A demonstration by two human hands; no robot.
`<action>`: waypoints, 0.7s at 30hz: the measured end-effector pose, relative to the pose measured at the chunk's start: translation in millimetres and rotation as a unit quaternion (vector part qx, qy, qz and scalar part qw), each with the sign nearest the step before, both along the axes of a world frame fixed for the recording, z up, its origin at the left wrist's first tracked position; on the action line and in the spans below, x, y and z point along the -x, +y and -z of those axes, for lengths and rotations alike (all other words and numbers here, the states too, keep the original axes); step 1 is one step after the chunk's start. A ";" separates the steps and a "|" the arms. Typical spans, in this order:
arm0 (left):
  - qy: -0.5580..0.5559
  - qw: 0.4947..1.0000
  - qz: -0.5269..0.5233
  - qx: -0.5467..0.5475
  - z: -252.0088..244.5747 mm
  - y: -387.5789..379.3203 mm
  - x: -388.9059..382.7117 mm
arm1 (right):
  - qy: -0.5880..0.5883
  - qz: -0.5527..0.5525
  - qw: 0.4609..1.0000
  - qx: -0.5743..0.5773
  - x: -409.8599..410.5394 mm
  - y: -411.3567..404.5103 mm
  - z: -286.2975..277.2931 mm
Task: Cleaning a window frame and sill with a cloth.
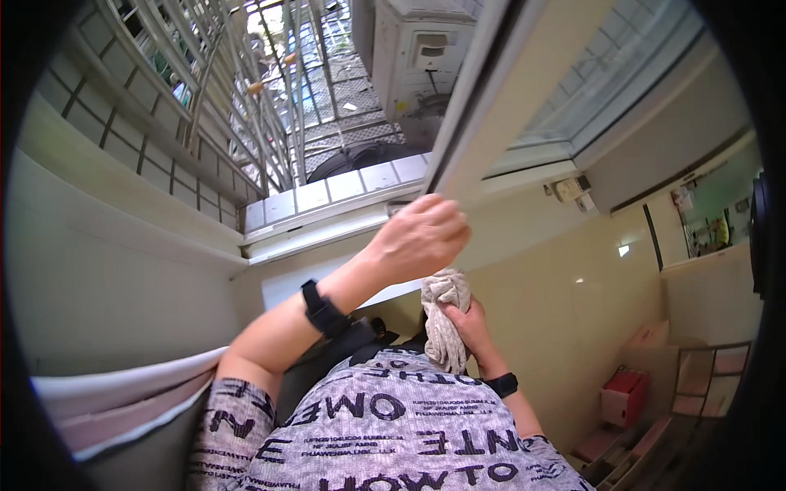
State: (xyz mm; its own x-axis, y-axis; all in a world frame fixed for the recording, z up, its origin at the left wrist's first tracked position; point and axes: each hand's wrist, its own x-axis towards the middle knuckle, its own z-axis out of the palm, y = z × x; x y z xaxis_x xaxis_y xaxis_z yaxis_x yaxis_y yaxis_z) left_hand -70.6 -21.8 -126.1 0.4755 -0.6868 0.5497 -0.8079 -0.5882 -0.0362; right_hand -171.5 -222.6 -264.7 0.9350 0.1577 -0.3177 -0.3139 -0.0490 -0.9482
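My left hand (424, 236) is curled into a fist at the lower end of the white window sash (491, 116). Its palm side is hidden, and no held thing shows. Whether the fist touches the sash, I cannot tell. Just below it, my right hand (471, 325) grips a bunched, light beige cloth (447, 325). The cloth's top end is wadded and its folds hang down against my printed shirt (393, 423). Past the left hand runs the white window sill track (325, 230), with a small grey metal part (398, 208) beside the knuckles.
Outside, metal security bars (288, 92) enclose a tiled ledge (344, 187) and an air-conditioner unit (424, 55). A curtain or fabric edge (135, 393) lies at left. To the right are a wall-mounted white device (571, 189), a red box (625, 396) and a metal-framed rack (694, 368).
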 end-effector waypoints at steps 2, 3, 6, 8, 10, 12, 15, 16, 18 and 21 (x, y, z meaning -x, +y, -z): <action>-0.053 0.996 0.020 -0.069 -9.5 -30.4 -21.9 | -0.021 0.015 0.999 0.022 3.6 -7.7 1.5; -0.101 0.985 0.036 -0.134 -12.3 -41.7 -31.4 | -0.036 0.026 0.998 0.048 7.4 -12.7 2.8; -0.149 0.962 -0.060 -0.220 -0.7 -50.1 -59.1 | -0.021 0.073 0.995 0.065 17.0 -21.3 -4.5; -0.208 0.934 -0.083 -0.278 -0.5 -47.5 -59.4 | -0.002 0.097 0.994 0.044 23.7 -31.5 5.8; -0.235 0.914 -0.098 -0.315 -2.3 -46.4 -59.0 | 0.018 0.118 0.993 0.023 29.5 -37.4 11.3; -0.232 0.916 -0.093 -0.314 -1.8 -46.7 -60.6 | 0.035 0.136 0.990 -0.029 32.7 -40.8 13.2; -0.209 0.928 -0.083 -0.296 -0.4 -42.3 -60.0 | 0.040 0.144 0.987 -0.053 36.3 -40.1 11.4; -0.189 0.938 -0.075 -0.280 0.6 -39.2 -59.3 | 0.040 0.146 0.987 -0.054 37.4 -40.0 11.7; -0.176 0.952 -0.045 -0.246 6.0 -30.4 -59.2 | 0.064 0.152 0.983 -0.080 38.9 -40.5 11.5; -0.167 0.964 -0.021 -0.206 10.8 -11.5 -53.3 | 0.089 0.148 0.981 -0.090 37.7 -41.0 6.5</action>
